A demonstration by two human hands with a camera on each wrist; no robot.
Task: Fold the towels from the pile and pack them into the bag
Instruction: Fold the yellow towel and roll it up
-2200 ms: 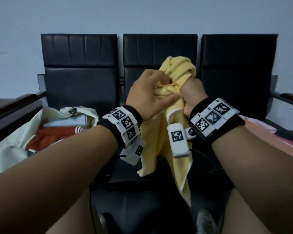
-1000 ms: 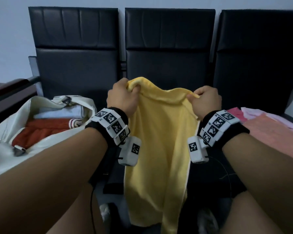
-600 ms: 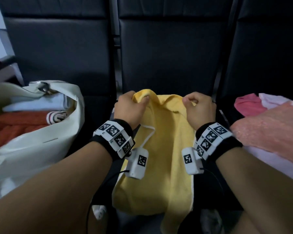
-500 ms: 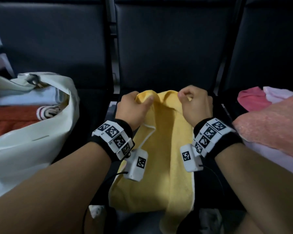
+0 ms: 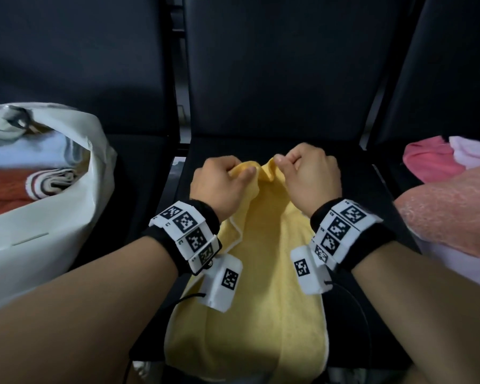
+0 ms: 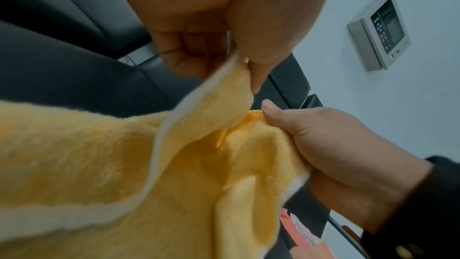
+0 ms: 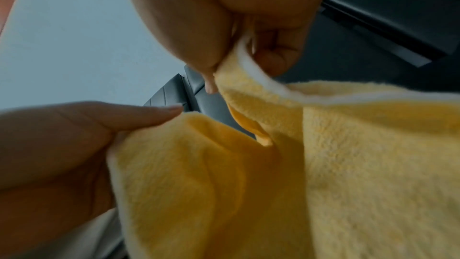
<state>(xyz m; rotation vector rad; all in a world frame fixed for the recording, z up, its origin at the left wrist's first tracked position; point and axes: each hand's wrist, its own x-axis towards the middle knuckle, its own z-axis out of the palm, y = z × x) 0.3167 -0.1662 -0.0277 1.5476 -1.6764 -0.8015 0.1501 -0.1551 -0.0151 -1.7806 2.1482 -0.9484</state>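
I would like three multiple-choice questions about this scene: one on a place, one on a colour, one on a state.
1. Where is the bag?
A. on the seat at the person's left
B. on the seat at the person's right
C. on the floor

2. What colour is the towel being held?
A. pink
B. yellow
C. white

3. How does the towel hang?
A. rolled tight
B. pinched at its top edge by the left hand and right hand
C. lying untouched

Answers:
1 A, the head view shows it at the left.
2 B, all views show yellow cloth.
3 B, both hands pinch the edge.
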